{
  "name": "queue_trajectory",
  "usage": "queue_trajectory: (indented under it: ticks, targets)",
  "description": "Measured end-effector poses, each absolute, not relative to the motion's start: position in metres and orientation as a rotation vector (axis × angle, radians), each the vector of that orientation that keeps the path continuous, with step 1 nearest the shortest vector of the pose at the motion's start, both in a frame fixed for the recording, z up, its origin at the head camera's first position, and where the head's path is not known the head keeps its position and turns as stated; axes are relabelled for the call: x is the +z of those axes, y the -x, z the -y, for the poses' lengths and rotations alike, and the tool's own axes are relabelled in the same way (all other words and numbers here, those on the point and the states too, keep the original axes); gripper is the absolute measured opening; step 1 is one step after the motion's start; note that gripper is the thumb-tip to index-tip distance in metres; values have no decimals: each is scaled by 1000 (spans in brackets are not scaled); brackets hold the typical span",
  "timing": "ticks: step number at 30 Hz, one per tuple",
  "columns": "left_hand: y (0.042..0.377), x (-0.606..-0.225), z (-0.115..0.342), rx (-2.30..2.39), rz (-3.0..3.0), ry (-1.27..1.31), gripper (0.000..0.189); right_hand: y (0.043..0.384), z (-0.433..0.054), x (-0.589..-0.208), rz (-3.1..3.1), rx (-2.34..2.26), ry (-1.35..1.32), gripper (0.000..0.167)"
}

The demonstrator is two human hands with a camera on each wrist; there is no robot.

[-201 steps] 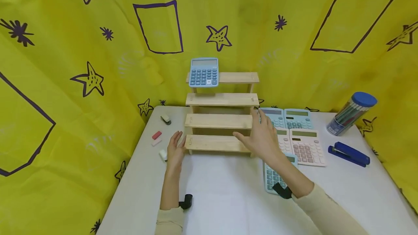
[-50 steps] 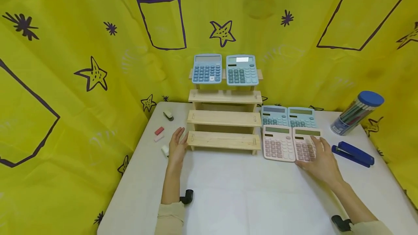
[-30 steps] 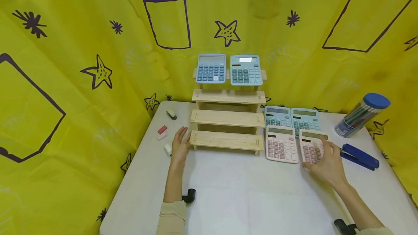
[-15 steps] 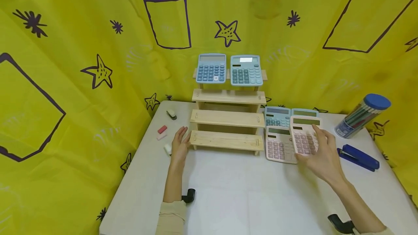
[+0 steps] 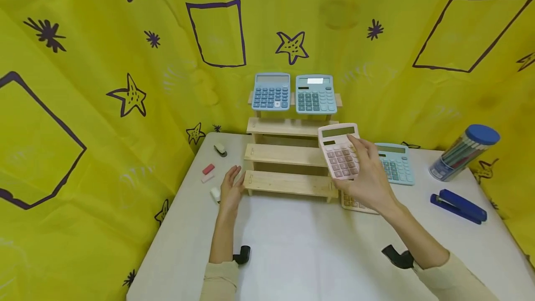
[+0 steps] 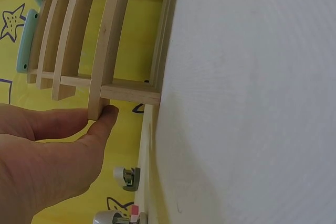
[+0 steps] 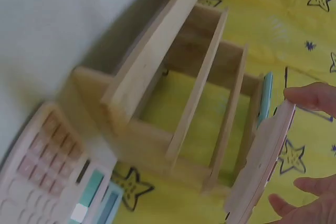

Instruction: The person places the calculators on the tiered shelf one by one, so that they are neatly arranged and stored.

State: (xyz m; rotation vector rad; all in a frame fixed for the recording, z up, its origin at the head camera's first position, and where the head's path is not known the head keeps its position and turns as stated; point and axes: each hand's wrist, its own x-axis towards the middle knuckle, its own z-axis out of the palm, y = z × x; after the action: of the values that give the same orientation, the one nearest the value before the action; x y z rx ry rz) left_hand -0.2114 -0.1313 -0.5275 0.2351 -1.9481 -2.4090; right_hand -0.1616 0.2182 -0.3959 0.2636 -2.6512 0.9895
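My right hand grips a pink calculator by its edges, raised in front of the right end of a stepped wooden rack. In the right wrist view the held calculator appears edge-on, between thumb and fingers. My left hand is at the rack's left end; the left wrist view shows its thumb and finger pinching the end of the lowest board. On the top board stand a blue calculator and a light-blue calculator, side by side.
Right of the rack lie another pink calculator, partly hidden by my hand, and a light-blue one. Beyond are a tube of pencils and a blue stapler. Erasers and small staplers lie at left.
A second calculator has come onto the top board. My right hand has picked up the right-hand pink calculator and carried it left to the rack. My left hand has stayed at the rack's end.
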Motion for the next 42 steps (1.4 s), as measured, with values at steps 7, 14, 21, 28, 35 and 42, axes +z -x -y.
queue_trajectory:
  ticks: [7,14,21,28,35,42]
  targets:
    - [212,-528,131,-2417,1930,-214,75,191,-171,-395,2683,1052,-352,115]
    - [210,-531,131,-2424,1929,-205,75,215,-135,-399,2697,1066,-372,114]
    - [211,-531,130,-2420,1925,-156,76,240,-101,-397,2699,1010,-310,115]
    - [212,-532,130,-2419,1913,-187,75,260,-63,-399,2701,896,-253,102]
    - [210,-531,130,-2431,1918,-213,75,277,-39,-405,2685,817,-125,85]
    - [211,-530,130,-2422,1912,-215,75,288,-28,-411,2687,804,-140,81]
